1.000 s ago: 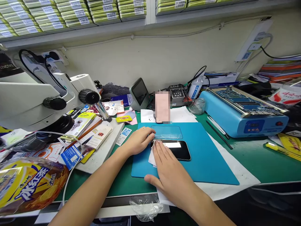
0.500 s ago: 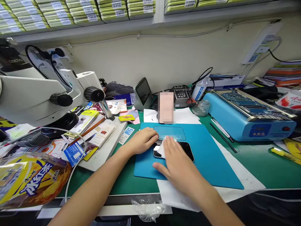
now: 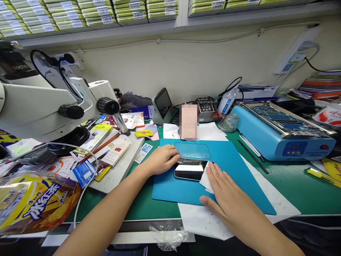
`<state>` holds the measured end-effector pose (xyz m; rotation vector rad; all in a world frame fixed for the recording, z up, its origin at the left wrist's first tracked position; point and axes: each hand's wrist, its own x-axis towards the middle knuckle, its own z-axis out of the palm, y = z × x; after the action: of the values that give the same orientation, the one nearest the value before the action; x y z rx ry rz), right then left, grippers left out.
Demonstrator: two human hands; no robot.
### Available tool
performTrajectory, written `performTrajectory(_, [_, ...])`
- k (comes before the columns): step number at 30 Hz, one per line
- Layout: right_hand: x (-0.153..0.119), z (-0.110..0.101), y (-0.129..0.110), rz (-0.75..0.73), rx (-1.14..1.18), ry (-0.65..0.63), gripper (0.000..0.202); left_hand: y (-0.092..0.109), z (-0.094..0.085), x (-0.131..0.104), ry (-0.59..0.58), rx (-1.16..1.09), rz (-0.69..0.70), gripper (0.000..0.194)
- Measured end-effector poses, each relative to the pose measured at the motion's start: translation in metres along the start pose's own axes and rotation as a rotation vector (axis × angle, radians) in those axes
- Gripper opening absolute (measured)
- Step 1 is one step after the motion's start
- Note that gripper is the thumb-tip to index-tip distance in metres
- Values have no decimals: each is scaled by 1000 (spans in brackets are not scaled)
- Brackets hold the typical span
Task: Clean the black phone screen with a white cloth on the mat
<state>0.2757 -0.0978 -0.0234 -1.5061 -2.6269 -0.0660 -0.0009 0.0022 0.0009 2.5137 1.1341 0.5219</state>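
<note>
Fingers (image 3: 216,177) of the right hand (image 3: 229,199) stretch out flat, close together, over a folded white wipe (image 3: 205,180) at the right end of a shiny black flat phone (image 3: 189,170). The phone lies on a thin, smooth blue mat (image 3: 239,177) on the green tabletop (image 3: 298,185). The left hand (image 3: 163,160) bends its fingers at the phone's left end, and I cannot tell if they grip it. A clear, flat sheet (image 3: 191,150) with round corners lies just behind the phone.
</note>
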Motion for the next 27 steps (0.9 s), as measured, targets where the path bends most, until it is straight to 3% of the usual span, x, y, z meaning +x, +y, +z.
performTrajectory(4, [32, -2, -34, 86, 29, -18, 102, 4, -1, 0, 7, -27, -18, 40])
performTrajectory(9, [53, -13, -80, 8, 138, -56, 103, 7, 0, -2, 49, -101, -46, 35])
performTrajectory(13, [28, -16, -63, -60, 136, -92, 94, 7, -1, -2, 14, -42, -24, 40])
performTrajectory(17, [4, -6, -26, 19, 47, -33, 90, 6, -1, -1, -9, -8, 0, 41])
performTrajectory(19, [6, 1, -22, 70, 22, 10, 93, 7, -1, 0, 9, -19, -12, 36])
performTrajectory(23, [36, 3, -50, 137, 43, 37, 103, 7, 0, 0, 11, -32, -25, 36])
performTrajectory(27, [55, -8, -83, 50, 149, -39, 105, 7, 1, -1, 29, -67, -49, 35])
